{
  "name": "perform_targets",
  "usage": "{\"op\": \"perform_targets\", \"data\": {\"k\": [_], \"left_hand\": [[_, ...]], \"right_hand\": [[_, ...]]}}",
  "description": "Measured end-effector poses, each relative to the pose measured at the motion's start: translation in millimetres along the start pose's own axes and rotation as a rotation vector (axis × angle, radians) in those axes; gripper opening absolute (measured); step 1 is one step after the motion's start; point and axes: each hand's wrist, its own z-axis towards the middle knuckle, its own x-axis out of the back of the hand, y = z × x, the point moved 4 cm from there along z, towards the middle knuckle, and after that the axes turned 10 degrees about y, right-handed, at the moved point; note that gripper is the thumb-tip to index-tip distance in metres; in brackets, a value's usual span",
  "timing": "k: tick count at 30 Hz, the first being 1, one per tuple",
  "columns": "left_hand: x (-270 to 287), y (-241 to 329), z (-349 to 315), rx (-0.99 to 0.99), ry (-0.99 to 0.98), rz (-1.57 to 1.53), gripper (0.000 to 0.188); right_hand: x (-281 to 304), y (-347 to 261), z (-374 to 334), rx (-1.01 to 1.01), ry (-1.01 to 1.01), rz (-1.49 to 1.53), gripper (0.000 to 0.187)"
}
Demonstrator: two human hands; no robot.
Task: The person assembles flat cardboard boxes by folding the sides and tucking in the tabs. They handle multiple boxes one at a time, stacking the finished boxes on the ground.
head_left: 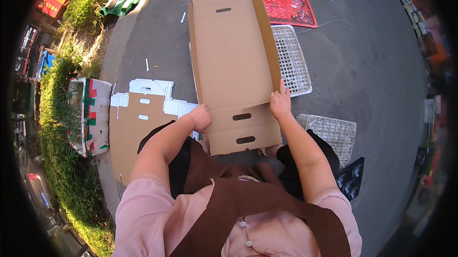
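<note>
A long brown cardboard box [234, 61], partly folded, stretches away in front of me between my knees. Its right side wall stands up, and a narrower left wall is raised too. Oval hand holes are cut in both end flaps, and the near end panel lies folded out toward me. At the near left corner, my left hand [201, 117] is closed on the box edge by the crease, its fingertips partly hidden. My right hand [281, 105] grips the near end of the right wall, one finger pointing up along it.
Flat cardboard blanks [126, 137] lie at my left, beside a taped white box [99, 130] and a hedge [62, 161]. On the right are a red plastic crate [314, 17], a white perforated crate [308, 81], another white crate [352, 135] and a black tray [351, 180].
</note>
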Motion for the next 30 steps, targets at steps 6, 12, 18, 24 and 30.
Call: {"op": "perform_targets", "data": {"k": [6, 12, 18, 24, 30], "left_hand": [[-13.6, -13.8, 14.2, 0.113, 0.080, -0.163, 0.029], [9.8, -29.2, 29.4, 0.867, 0.338, -0.547, 0.025], [-10.1, -17.9, 73.9, 0.612, 0.469, -0.562, 0.027], [23.4, -10.2, 91.4, 0.562, 0.490, -0.604, 0.039], [14.6, -20.8, 97.3, 0.498, 0.504, -0.682, 0.032]], "right_hand": [[-24.4, -0.3, 4.4, -0.046, 0.114, -0.039, 0.022], [-23.8, -4.5, 10.7, -0.081, -0.029, -0.045, 0.031], [-19.3, -9.5, 10.6, -0.103, -0.053, -0.029, 0.029], [-20.6, -16.4, 9.7, -0.148, -0.111, -0.019, 0.032], [-10.2, -19.1, 9.8, -0.120, -0.102, -0.041, 0.030]]}}
